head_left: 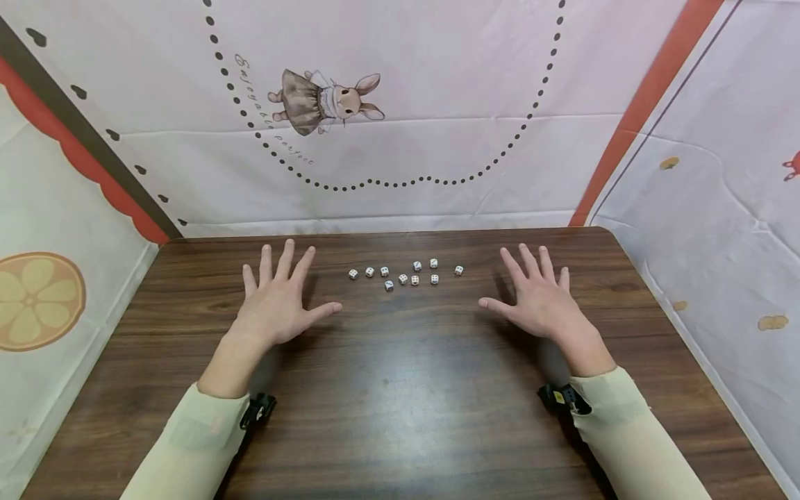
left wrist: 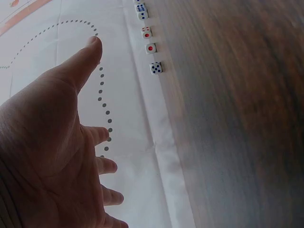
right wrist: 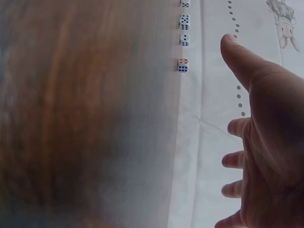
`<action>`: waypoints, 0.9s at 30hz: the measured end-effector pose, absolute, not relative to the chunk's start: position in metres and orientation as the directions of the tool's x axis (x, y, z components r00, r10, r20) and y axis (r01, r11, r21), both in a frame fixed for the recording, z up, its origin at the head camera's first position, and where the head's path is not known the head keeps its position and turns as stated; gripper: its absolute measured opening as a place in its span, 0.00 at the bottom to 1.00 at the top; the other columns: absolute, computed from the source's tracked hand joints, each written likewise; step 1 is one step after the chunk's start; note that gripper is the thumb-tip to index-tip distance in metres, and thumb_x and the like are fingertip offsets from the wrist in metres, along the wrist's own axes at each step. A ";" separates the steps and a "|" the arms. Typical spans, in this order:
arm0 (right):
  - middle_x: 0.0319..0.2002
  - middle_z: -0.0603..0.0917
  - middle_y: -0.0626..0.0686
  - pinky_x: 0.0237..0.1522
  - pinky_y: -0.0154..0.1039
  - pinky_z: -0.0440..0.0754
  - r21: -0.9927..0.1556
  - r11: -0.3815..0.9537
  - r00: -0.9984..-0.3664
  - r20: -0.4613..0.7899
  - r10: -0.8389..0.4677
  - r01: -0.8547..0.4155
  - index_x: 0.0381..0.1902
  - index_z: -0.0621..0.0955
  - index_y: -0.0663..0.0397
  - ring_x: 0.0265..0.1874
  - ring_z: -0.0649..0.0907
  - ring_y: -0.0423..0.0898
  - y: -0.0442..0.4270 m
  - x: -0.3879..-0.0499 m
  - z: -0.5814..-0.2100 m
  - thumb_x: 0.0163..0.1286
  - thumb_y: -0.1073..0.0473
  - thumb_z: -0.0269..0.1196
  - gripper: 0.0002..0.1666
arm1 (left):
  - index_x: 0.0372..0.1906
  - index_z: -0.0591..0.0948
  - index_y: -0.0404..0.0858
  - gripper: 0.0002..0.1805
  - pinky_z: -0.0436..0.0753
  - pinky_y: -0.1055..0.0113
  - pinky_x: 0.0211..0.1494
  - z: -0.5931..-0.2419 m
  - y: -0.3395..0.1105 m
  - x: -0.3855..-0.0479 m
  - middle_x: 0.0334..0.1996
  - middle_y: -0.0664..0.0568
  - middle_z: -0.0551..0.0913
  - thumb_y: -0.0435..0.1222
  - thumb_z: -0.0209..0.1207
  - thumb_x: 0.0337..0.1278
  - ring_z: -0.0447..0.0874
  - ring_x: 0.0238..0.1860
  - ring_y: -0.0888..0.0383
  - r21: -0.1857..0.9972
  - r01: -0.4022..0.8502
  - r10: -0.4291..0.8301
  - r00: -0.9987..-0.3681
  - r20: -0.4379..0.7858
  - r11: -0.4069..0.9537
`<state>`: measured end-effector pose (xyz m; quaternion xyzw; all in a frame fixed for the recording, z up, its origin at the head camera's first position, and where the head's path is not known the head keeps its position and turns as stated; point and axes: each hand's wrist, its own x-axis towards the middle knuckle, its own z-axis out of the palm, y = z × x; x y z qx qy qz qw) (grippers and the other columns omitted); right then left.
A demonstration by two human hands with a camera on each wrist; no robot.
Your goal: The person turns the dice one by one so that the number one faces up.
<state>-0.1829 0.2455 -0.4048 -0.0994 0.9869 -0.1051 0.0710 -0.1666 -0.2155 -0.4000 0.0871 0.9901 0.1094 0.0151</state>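
Observation:
Several small white dice (head_left: pixel 403 279) lie scattered in a loose band near the far edge of the brown wooden table (head_left: pixel 387 389). To their left, my left hand (head_left: pixel 275 305) is spread with fingers straight, holding nothing. My right hand (head_left: pixel 540 298) mirrors it on the other side, fingers apart and palm down, with nothing in it. Nearest the left thumb is a die (left wrist: pixel 156 68) showing five dark dots on one face. On the right side, the closest die (right wrist: pixel 183 65) has red and blue dots. Neither hand touches any die.
A white cloth (head_left: pixel 437 83) with a rabbit print (head_left: pixel 325 101) hangs behind the table's far edge. More printed cloth (head_left: pixel 719 229) borders the right side, and another with an orange slice (head_left: pixel 40 301) is at the left. Dark straps (head_left: pixel 256 411) sit at both wrists.

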 end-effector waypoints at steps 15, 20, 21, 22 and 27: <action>0.85 0.46 0.65 0.71 0.80 0.47 -0.241 0.944 -0.960 -0.107 -0.258 -0.227 0.88 0.51 0.46 0.82 0.46 0.70 0.240 -0.185 -0.408 0.67 0.12 0.51 0.66 | 0.88 0.47 0.50 0.66 0.41 0.24 0.76 -0.401 -0.215 -0.171 0.87 0.41 0.37 0.79 0.57 0.54 0.31 0.83 0.31 0.239 0.215 0.218 -0.976 0.013 0.947; 0.84 0.50 0.65 0.71 0.78 0.53 -0.258 0.933 -0.957 -0.084 -0.279 -0.250 0.87 0.53 0.47 0.81 0.51 0.69 0.237 -0.189 -0.406 0.70 0.16 0.54 0.63 | 0.88 0.48 0.49 0.64 0.47 0.26 0.76 -0.402 -0.215 -0.177 0.86 0.39 0.43 0.74 0.63 0.57 0.39 0.83 0.30 0.272 0.247 0.248 -0.968 0.033 0.930; 0.84 0.51 0.65 0.70 0.77 0.54 -0.263 0.930 -0.955 -0.078 -0.285 -0.256 0.87 0.54 0.48 0.81 0.52 0.69 0.237 -0.190 -0.405 0.70 0.18 0.55 0.62 | 0.88 0.49 0.48 0.63 0.48 0.26 0.76 -0.403 -0.214 -0.178 0.85 0.38 0.45 0.72 0.64 0.58 0.41 0.82 0.30 0.284 0.254 0.254 -0.966 0.038 0.924; 0.84 0.51 0.65 0.70 0.77 0.55 -0.267 0.928 -0.954 -0.074 -0.290 -0.262 0.87 0.54 0.48 0.81 0.53 0.69 0.236 -0.191 -0.404 0.71 0.19 0.56 0.62 | 0.88 0.50 0.48 0.62 0.49 0.26 0.76 -0.403 -0.214 -0.179 0.85 0.37 0.46 0.70 0.66 0.58 0.42 0.82 0.29 0.293 0.263 0.263 -0.964 0.041 0.919; 0.82 0.56 0.65 0.69 0.76 0.60 -0.282 0.915 -0.948 -0.051 -0.314 -0.288 0.86 0.56 0.52 0.79 0.58 0.69 0.235 -0.197 -0.403 0.73 0.23 0.59 0.59 | 0.87 0.53 0.46 0.59 0.57 0.28 0.74 -0.404 -0.211 -0.187 0.83 0.36 0.53 0.62 0.71 0.60 0.50 0.80 0.30 0.338 0.296 0.296 -0.954 0.052 0.893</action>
